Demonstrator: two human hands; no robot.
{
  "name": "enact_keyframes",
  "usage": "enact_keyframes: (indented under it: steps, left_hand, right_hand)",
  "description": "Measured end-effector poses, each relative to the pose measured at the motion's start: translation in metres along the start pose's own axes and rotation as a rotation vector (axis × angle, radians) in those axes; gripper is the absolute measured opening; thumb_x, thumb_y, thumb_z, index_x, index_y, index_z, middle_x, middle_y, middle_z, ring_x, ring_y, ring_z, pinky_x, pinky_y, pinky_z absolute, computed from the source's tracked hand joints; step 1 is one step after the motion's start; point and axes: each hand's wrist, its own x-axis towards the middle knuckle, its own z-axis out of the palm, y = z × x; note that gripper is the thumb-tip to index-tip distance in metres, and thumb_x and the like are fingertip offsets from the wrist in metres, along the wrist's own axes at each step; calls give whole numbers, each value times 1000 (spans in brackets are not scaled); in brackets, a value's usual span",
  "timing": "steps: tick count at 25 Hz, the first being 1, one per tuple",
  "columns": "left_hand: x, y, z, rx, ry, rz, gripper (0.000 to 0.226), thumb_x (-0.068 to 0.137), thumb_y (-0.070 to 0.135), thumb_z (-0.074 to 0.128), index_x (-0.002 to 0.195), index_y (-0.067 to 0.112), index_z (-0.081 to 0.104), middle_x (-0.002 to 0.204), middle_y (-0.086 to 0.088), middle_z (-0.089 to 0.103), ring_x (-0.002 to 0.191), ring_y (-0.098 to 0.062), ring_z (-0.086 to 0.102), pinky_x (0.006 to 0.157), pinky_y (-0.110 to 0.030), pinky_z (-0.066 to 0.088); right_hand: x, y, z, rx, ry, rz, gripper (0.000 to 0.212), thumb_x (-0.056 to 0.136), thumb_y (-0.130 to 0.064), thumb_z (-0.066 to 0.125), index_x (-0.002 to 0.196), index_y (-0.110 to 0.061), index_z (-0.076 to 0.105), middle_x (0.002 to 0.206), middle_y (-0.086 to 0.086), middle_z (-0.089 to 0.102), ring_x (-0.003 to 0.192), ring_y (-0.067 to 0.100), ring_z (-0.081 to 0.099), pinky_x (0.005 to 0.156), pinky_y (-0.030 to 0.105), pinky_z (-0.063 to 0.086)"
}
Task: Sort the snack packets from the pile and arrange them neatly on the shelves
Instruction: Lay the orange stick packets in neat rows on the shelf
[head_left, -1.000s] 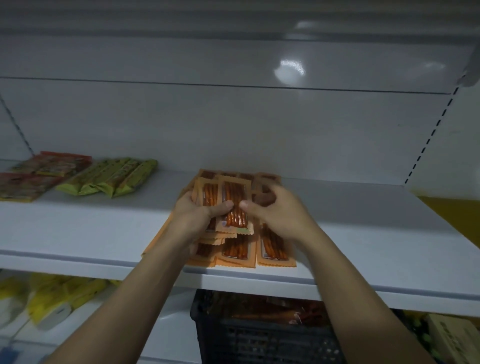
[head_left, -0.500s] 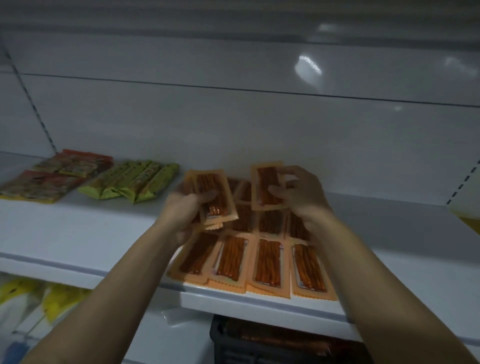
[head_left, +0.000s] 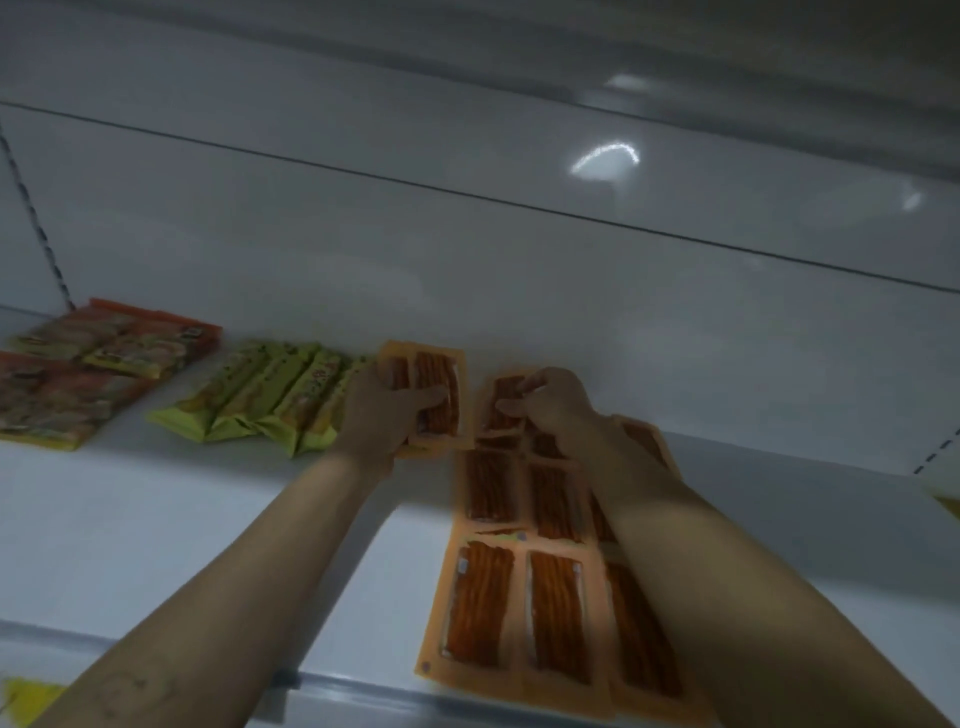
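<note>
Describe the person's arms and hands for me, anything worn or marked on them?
The left hand and right hand are bare: no gloves, and no rings show. Both forearms are bare to the picture's edge, with no sleeves, watch or bracelet. The left forearm carries faint dark markings, too blurred to read.

dim, grey light. curved glare (head_left: 605, 161) on the back panel (head_left: 363, 249) at one o'clock, fainter at two. motion blur softens everything; packets (head_left: 553, 613) at five o'clock smear, and lines bow toward the edges.
</note>
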Motion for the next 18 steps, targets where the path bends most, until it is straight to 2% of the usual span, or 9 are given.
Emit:
enact_keyframes:
  steps: [2,5,7,9,12,14,16,17,18]
  left_hand:
    - [11,-4,-2,-9,-24,-9,32,75,-2,77,106,-2,67,100,-22,71,87,-37,71,62,-43,60]
    - [20,-11,-3,-39,-63,-48,51,66,8,85,112,-3,64,104,-22,70,90,-38,71,68,-53,60]
    - [23,-16,-4,-61,-91,-49,55,62,10,86,111,-3,65,104,-22,71,93,-38,70,77,-57,58]
    - [23,-17,-5,-84,-105,-47,51,65,9,85,111,-3,66,105,-21,71,94,-38,70,79,-58,57]
    - [23,-20,-8,-68,-105,-35,60,56,21,89,109,0,68,103,-17,73,92,-35,71,77,-59,58]
    - [21,-18,-8,-90,-112,-39,50,64,15,88,108,-1,69,102,-18,73,93,-35,71,77,-59,58]
    - [19,-17,-5,-118,-119,-39,35,75,2,80,107,-3,68,101,-20,73,90,-35,72,74,-54,59]
    - [16,-17,-1,-139,-146,-40,29,78,0,76,106,-3,68,98,-19,73,84,-32,73,68,-49,61]
    - [14,-17,4,-154,-169,-44,25,81,0,74,106,-2,69,95,-16,74,79,-28,73,63,-44,61]
  right_hand:
    - [4,4,10,-167,23,-7,35,70,-14,86,70,-22,52,78,0,62,70,19,61,61,27,49]
    - [4,6,18,-464,67,-32,22,74,-22,79,69,-21,59,95,5,68,90,21,62,75,27,46]
    - [4,5,22,-568,93,-53,11,77,-22,73,83,-13,71,102,10,70,100,26,64,80,29,48]
    - [5,6,26,-624,99,-41,26,76,-22,69,101,-13,72,111,12,67,109,30,60,88,31,49]
    - [3,3,23,-491,163,-66,25,81,-21,66,104,-17,72,116,9,66,109,27,60,85,26,46]
    - [-2,-8,17,-276,149,-117,16,89,-23,63,103,-19,71,108,4,70,95,19,66,76,21,43]
    - [-14,-18,11,-41,-38,-106,15,89,-30,68,102,-22,68,97,5,73,71,12,69,61,21,47]
    - [-21,-22,9,13,-159,-102,23,84,-32,75,103,-23,65,93,6,74,65,11,69,55,22,50]
    - [-26,-21,9,24,-250,-120,36,75,-32,83,105,-25,64,90,5,74,68,13,71,57,25,53]
